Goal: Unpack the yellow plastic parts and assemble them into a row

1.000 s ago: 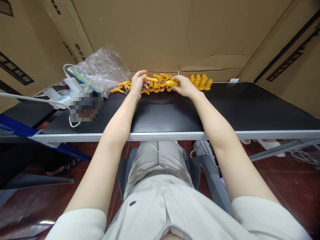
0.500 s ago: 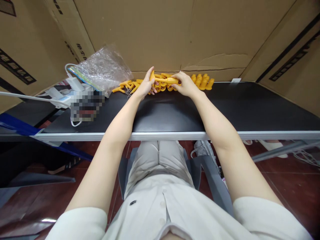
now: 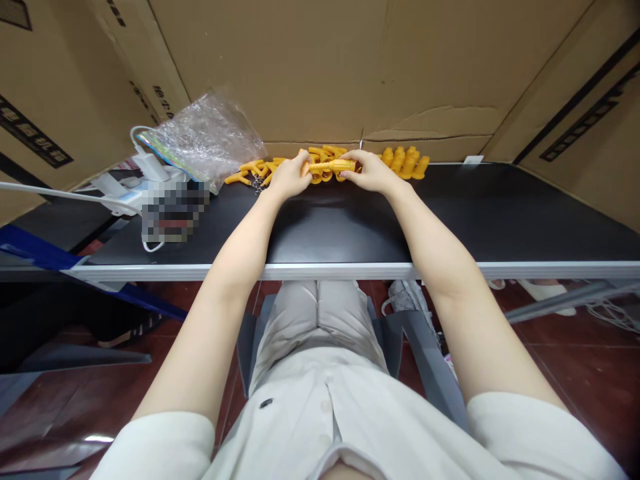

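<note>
Both hands meet at the far edge of a black table (image 3: 350,227). My left hand (image 3: 289,177) is closed on the left end of a long yellow plastic piece (image 3: 332,165). My right hand (image 3: 369,172) pinches its right end. Beneath and behind the piece lies a heap of similar yellow plastic parts (image 3: 320,175). A tidy row of finished-looking yellow parts (image 3: 406,163) stands just right of my right hand. More loose yellow parts (image 3: 250,172) with small metal chains lie left of my left hand.
A crumpled clear plastic bag (image 3: 205,139) lies at the back left. White power strip and chargers with cables (image 3: 131,188) sit on the left. Cardboard walls (image 3: 320,67) close in the table on three sides. My lap and a grey chair are below the table edge.
My left hand moved right from the loose parts to the yellow piece and closed on its left end. My right hand stayed on the piece's right end.
</note>
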Available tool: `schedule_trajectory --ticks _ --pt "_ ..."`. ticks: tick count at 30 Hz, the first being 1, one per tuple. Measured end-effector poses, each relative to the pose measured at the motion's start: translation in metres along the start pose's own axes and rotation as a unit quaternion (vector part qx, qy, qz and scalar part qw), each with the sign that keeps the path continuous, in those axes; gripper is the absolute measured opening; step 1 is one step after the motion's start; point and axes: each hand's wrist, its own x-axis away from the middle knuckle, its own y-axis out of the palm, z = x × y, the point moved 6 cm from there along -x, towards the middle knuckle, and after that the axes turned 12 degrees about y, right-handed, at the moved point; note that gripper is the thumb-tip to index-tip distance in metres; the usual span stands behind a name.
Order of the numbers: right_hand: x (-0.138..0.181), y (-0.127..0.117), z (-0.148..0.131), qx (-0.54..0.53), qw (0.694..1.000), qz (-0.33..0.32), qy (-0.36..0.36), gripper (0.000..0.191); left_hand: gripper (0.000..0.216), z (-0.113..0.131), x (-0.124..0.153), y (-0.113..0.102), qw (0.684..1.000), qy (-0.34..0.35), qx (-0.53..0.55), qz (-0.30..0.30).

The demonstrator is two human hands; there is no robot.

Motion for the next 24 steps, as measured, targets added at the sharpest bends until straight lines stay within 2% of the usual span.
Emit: schedule_trajectory --ticks 5,10,16,18,24 --pt "-0.002 0.003 0.006 -0.054 0.998 -0.009 0.034 0.059 0.026 -0.004 -0.001 0.000 1.000 0.006 0.002 -0.010" --pt "-0.001 -0.006 0.008 -0.100 0.994 -0.021 0.044 0.066 0.026 -0.008 -0.001 -0.002 1.000 -0.001 0.019 0.007" --pt "0.004 -0.003 0.009 -0.167 0.979 -0.064 0.097 0.046 0.026 -0.009 0.000 -0.007 1.000 0.003 0.022 0.020" --pt "0.005 -0.001 0.009 -0.174 0.977 -0.070 0.106 0.051 0.026 -0.008 0.001 -0.008 0.999 -0.001 0.041 0.023" --pt "0.001 0.004 0.012 -0.194 0.971 -0.052 0.132 0.088 0.029 -0.001 0.002 -0.010 0.996 -0.013 0.083 0.036"
